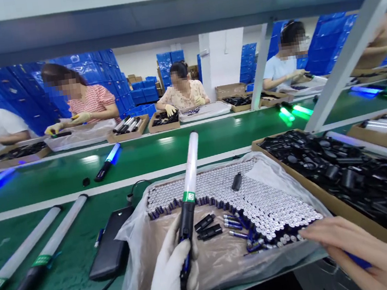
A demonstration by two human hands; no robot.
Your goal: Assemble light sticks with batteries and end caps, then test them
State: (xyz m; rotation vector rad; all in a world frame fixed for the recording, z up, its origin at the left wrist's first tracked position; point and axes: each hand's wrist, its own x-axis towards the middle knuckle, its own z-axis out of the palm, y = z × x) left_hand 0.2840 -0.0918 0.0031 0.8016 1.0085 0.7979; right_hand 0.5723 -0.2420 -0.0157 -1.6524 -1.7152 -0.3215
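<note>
My left hand (184, 265), in a white glove, is wrapped round the black handle of a light stick (191, 164). The stick points up and away, its white tube unlit above a green label. Below it lies a plastic-lined tray (139, 271) with rows of upright batteries (275, 200). Loose blue batteries (234, 224) and two black parts (209, 232) lie in its front half; another black part (236, 181) rests on the rows. My bare right hand (372, 254) is at the tray's right front corner, fingertips beside the batteries, with a blue battery (358, 260) partly visible under its fingers.
A box of black parts (340, 173) stands to the right. On the left lie two unlit sticks (62, 229) and a black power bank (110, 246) with a cable. Lit sticks lie on the green belt (214, 142). Several people work across it; a slanted metal post (346, 58) stands at right.
</note>
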